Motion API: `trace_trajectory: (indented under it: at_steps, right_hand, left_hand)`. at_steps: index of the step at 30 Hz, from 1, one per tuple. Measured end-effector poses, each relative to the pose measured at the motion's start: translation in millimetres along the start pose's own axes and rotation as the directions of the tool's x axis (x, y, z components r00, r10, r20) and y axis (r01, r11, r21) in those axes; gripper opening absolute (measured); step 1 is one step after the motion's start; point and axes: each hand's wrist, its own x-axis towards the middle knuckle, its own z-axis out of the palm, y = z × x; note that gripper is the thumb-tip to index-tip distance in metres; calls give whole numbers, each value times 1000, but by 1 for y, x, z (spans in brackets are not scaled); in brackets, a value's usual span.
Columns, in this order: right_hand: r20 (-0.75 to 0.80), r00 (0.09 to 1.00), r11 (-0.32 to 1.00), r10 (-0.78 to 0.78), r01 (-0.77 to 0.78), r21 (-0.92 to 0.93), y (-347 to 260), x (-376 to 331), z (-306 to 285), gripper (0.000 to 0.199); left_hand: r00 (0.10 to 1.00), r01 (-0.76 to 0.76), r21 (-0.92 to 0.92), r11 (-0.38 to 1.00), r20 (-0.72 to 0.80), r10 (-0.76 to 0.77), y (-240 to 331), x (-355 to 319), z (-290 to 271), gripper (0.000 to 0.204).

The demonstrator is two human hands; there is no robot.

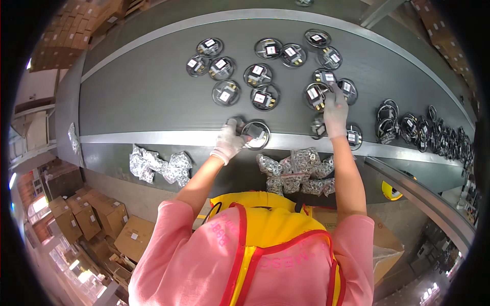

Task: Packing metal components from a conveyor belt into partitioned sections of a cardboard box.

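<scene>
Left hand (228,143): gloved in white knit, fingers closed on a coiled part (255,133) at the near edge of the belt; the part sat on the metal rail, ring of thin wire around a small dark block with a white label.
Right hand (335,113): gloved too, stretched far out over the belt, fingertips pinched shut on another coiled part (326,78) in a tight cluster of three.
Belt (153,92): wide dark grey, matte, curved by the lens; left half bare, plenty of open room there.
Near rail (153,137): pale metal strip along the belt's front edge, runs under both wrists.
Far rail (229,16): light strip at the belt's back edge.
Loose parts (255,74): about a dozen round wire coils laid flat, spaced apart, mid-belt.
Tangled pile (423,132): dark coils bunched together at right, touching each other.
Bagged hardware (298,171): clear crinkly bags of shiny metal rings on the lower dark shelf, between the arms.
Second bags (158,166): same kind, well left of the left arm.
Cartons (87,217): brown cardboard, stacked on the floor lower left.
</scene>
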Motion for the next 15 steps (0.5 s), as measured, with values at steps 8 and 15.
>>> trace_trajectory:
  at_steps: [8, 15]
  right_hand:
    - [-68, 988, 926, -137, 104, -362, 26, -7, -7, 30]
    - [148, 892, 719, -427, 434, -542, 12, -66, -19, 42]
  left_hand:
    - [961, -222, 0, 975, -168, 219, 36, -12, -9, 38]
    - [837, -495, 280, 823, -102, 538, 24, -22, 6, 29]
